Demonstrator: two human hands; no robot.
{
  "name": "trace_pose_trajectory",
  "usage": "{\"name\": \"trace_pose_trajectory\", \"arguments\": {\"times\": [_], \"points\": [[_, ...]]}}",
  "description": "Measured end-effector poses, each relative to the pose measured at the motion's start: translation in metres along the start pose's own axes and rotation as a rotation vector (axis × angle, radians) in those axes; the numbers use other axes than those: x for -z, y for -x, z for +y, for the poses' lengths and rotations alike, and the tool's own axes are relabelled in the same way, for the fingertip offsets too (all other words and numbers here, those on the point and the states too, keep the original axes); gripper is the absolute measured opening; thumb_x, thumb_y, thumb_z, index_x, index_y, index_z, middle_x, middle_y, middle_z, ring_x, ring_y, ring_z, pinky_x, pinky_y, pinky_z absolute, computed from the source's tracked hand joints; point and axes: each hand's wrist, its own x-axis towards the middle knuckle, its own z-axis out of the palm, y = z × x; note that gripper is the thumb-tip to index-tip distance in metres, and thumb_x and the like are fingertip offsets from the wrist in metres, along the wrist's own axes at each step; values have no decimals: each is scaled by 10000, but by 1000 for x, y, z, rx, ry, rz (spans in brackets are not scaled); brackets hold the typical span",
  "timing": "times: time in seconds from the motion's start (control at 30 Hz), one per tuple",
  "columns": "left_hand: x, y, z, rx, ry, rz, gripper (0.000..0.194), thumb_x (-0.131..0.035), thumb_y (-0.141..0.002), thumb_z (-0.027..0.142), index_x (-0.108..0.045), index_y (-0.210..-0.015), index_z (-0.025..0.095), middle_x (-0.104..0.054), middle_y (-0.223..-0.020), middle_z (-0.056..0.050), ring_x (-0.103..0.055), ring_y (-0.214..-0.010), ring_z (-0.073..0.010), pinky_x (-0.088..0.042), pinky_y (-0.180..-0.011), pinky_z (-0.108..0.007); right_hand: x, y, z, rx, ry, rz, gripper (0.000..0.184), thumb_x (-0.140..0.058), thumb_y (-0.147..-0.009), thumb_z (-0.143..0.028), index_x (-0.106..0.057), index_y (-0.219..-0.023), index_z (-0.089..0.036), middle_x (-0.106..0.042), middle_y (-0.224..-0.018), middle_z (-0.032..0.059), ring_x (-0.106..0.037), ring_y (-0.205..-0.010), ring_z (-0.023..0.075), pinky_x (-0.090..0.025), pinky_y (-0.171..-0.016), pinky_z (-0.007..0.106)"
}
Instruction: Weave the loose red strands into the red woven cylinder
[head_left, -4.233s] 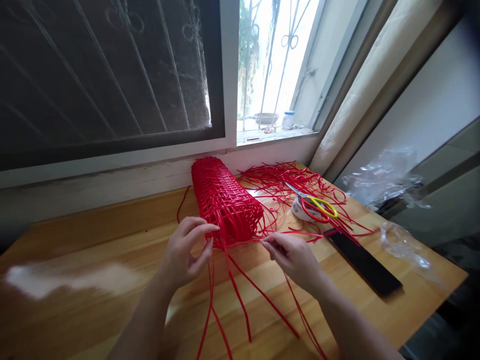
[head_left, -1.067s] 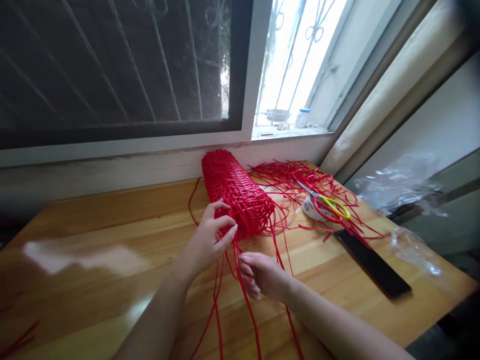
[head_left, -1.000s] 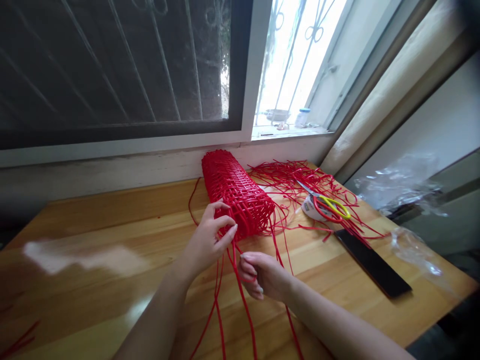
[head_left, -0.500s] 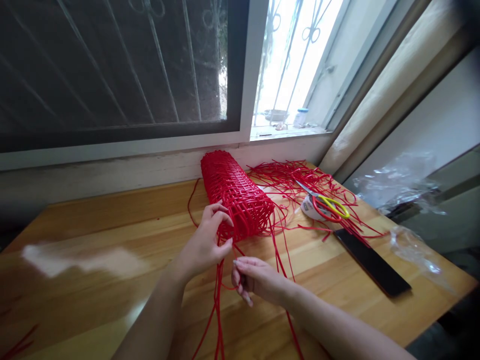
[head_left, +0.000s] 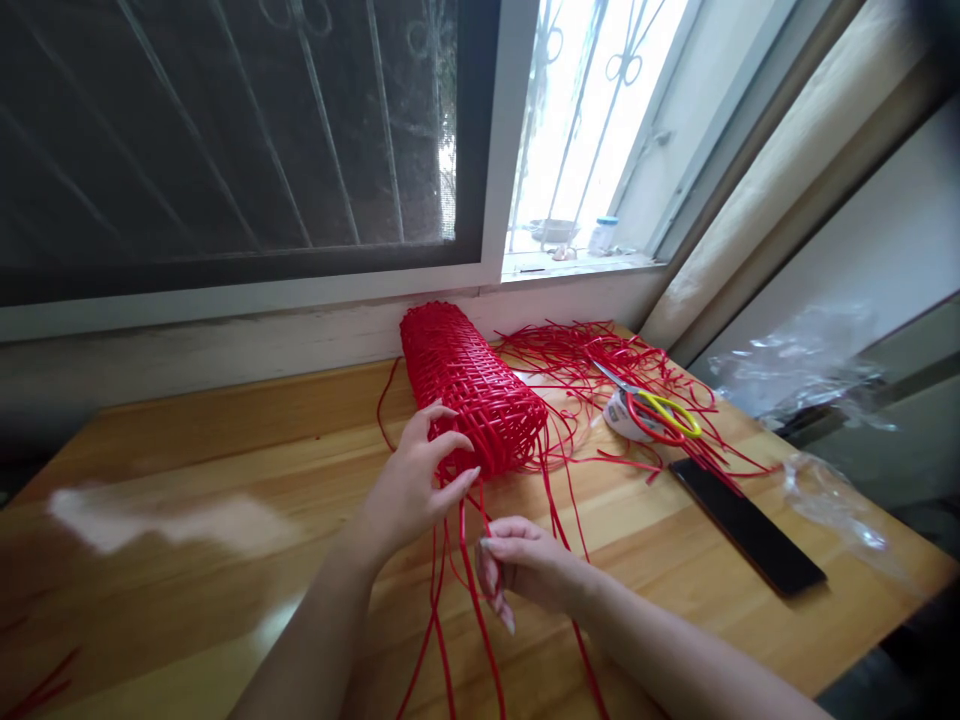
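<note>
A red woven basket (head_left: 480, 385) lies on its side on the wooden table, its near end towards me. Long loose red strands (head_left: 474, 590) trail from that end down across the tabletop. My left hand (head_left: 416, 480) is at the basket's near left edge, thumb and fingers apart, fingertips against or just beside the weave. Lower and to the right, my right hand (head_left: 525, 565) pinches one thin red strand between thumb and index finger, close under the basket. Its other fingers hang loosely curled.
Right of the basket lies a heap of cut red strands (head_left: 600, 350). Scissors (head_left: 660, 410) with red and yellow handles rest on a white roll (head_left: 626, 415). A flat black object (head_left: 746, 525) and clear plastic wrap (head_left: 832, 500) lie near the right edge. The window (head_left: 240, 130) stands behind.
My right hand has moved slightly right and down with the strand. My left thumb has lifted and stretched out to the right. Some hanging strands have shifted right and spread apart.
</note>
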Motion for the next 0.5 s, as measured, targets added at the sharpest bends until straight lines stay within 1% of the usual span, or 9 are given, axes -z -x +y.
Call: {"name": "trace_pose_trajectory", "arguments": {"times": [0.1,0.27,0.37,0.43,0.5], "points": [[-3,-1,-4,15,7,42,123,-538,-807,217,-604,-911,227,-423,-1216,-76,-376,-1244,-244,-338,-1055,-440,0,-1,-3,4,-18,-4,368,-648,-751,-396,-558,-573,-87,-591,-483,22,-551,-359,96,-420,-320,164],[-7,-3,-5,8,54,44,150,-521,-813,182,-580,-941,235,-415,-1222,-70,-358,-1262,-217,-324,-1067,-413,3,-6,-3,2,-48,5,358,-611,-773,-399,-532,-582,-107,-558,-453,-3,-493,-312,74,-354,-286,150],[-9,-3,-5,1,89,71,142,-520,-816,168,-559,-939,227,-431,-1192,-73,-373,-1251,-205,-327,-1062,-401,7,-8,-1,6,-64,24,357,-598,-785,-419,-514,-607,-121,-550,-460,-23,-474,-297,66,-345,-280,152],[-11,-3,-5,0,101,93,118,-521,-816,159,-555,-911,220,-435,-1176,-74,-379,-1246,-202,-327,-1062,-397,8,-11,1,2,-78,53,352,-613,-777,-429,-520,-635,-121,-573,-484,-20,-496,-309,72,-359,-285,155],[-13,-3,-6,-3,91,102,93,-514,-822,157,-577,-858,216,-428,-1186,-72,-384,-1244,-204,-329,-1062,-396,8,-14,3,21,-82,109,343,-635,-763,-432,-535,-674,-117,-596,-505,-13,-530,-337,80,-391,-312,158]]}}
